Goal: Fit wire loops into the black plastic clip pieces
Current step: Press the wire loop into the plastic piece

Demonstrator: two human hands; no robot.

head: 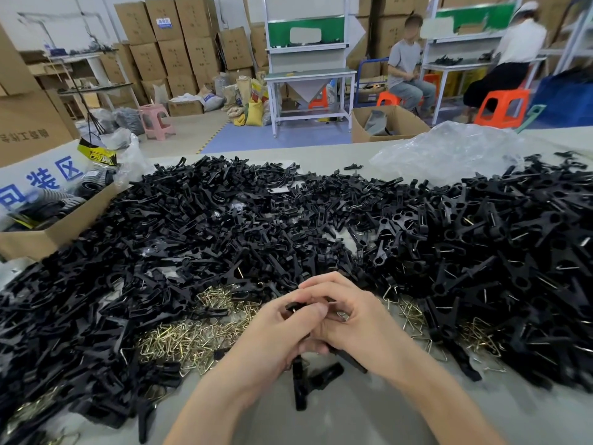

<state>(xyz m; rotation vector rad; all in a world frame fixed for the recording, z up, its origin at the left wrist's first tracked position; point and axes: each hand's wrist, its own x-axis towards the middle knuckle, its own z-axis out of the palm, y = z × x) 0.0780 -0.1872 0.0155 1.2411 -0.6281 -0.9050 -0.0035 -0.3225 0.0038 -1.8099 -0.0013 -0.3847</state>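
My left hand and my right hand meet over the near middle of the table, fingers curled together around a black plastic clip piece. A bit of silver wire loop shows between the right fingers. Most of the clip is hidden by the hands. A heap of brass-coloured wire loops lies just left of my hands. A huge pile of black clip pieces covers the table beyond and to both sides. A couple of loose black clips lie below my hands.
A cardboard box with packaged goods stands at the left edge. A crumpled clear plastic bag lies at the far right. More wire loops sit among clips on the right. Two people sit at workbenches in the background.
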